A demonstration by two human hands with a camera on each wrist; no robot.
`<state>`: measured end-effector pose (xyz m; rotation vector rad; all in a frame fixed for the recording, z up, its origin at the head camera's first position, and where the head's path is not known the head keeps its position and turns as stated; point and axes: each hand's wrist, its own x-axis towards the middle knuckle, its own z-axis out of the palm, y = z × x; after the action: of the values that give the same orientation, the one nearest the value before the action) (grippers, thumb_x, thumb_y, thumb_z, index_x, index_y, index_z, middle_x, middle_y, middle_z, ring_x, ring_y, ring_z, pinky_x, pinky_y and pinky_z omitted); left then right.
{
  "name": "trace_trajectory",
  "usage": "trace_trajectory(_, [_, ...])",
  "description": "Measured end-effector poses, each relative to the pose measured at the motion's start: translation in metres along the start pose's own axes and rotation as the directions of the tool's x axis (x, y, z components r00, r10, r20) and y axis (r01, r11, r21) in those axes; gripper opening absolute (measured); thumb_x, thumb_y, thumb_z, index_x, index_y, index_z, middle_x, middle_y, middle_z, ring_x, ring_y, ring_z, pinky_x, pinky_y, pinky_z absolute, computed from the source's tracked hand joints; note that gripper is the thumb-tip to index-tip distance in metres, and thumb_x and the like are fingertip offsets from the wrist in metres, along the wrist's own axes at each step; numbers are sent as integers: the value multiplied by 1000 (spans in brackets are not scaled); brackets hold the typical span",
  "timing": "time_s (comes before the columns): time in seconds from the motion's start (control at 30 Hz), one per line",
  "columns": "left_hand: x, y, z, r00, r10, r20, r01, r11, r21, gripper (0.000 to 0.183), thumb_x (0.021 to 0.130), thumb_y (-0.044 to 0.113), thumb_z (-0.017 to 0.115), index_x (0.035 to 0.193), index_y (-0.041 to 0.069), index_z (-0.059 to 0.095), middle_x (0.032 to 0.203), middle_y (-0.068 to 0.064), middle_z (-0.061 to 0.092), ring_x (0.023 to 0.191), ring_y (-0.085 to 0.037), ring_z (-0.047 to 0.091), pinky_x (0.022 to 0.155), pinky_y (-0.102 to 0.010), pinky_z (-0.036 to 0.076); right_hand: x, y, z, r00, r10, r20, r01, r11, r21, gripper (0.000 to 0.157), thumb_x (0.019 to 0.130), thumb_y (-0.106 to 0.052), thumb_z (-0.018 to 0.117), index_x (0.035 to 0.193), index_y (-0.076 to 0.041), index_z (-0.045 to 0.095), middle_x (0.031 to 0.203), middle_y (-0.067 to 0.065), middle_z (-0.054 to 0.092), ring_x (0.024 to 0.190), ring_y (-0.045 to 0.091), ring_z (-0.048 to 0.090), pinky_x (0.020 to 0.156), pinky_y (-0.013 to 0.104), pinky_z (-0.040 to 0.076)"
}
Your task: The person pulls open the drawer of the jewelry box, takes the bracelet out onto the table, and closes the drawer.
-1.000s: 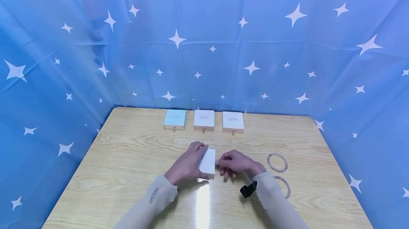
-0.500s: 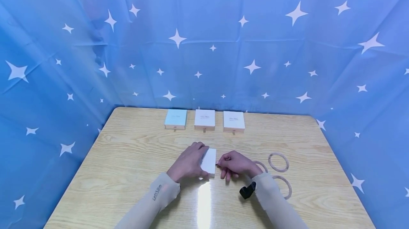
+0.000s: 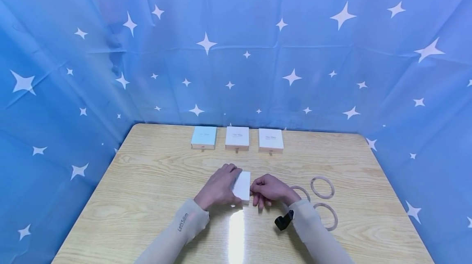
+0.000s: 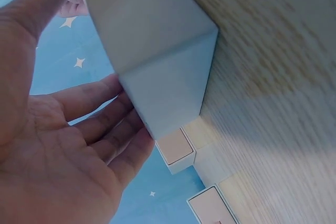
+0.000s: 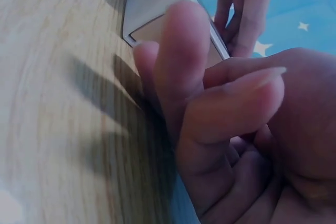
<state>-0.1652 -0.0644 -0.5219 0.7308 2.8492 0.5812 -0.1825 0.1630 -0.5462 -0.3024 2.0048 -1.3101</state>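
A small white drawer box (image 3: 241,187) rests on the table in the head view. My left hand (image 3: 219,186) grips it from the left, thumb on the near side and fingers at the far side. The left wrist view shows the box's plain end (image 4: 163,90) between thumb and fingers. My right hand (image 3: 271,188) is at the box's right end, thumb and index finger pinched together at the small pull tab, which the fingers hide. In the right wrist view the box's pinkish drawer end (image 5: 152,30) shows behind curled fingers (image 5: 184,51).
Along the table's back edge stand a light-blue box (image 3: 204,137), a pale box (image 3: 237,137) and a white box (image 3: 271,139), each with a front tab. Pale rings lie at right: one farther back (image 3: 313,187), one nearer (image 3: 336,220), one partly behind my right wrist (image 3: 307,193).
My right fingers have closed in slightly against the box's end; half a second ago a bit of tab showed between them. The left hand's grip looks unchanged.
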Motion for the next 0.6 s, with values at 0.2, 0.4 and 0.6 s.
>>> trace_trajectory(0.2, [1, 0, 2, 1000, 0, -9, 1, 1000, 11, 100, 63, 45, 95, 147, 12, 52, 135, -2, 59, 120, -18, 52, 103, -35, 49, -2, 0, 1, 998, -9, -60, 8, 1000, -19, 29, 104, -18, 53, 91, 0, 72, 67, 7, 71, 50, 11, 63, 43, 20, 46])
trace_trajectory(0.4, [1, -1, 3, 1000, -2, -6, 2, 1000, 13, 101, 63, 47, 95, 148, 12, 51, 136, -1, 58, 121, -18, 53, 103, -36, 50, -3, -1, 3, 995, -30, -97, 26, 999, -34, 29, 102, -15, 53, 88, 1, 72, 68, 8, 71, 51, 11, 64, 46, 22, 51])
trace_trajectory(0.6, [0, -2, 3, 1000, -18, 4, 18, 1000, 1, 105, 62, 47, 95, 150, 12, 50, 139, -2, 58, 125, -19, 53, 107, -37, 49, -2, 1, 5, 993, -22, -116, 16, 998, -54, 29, 102, -15, 53, 87, 0, 73, 67, 5, 69, 51, 11, 63, 48, 23, 53])
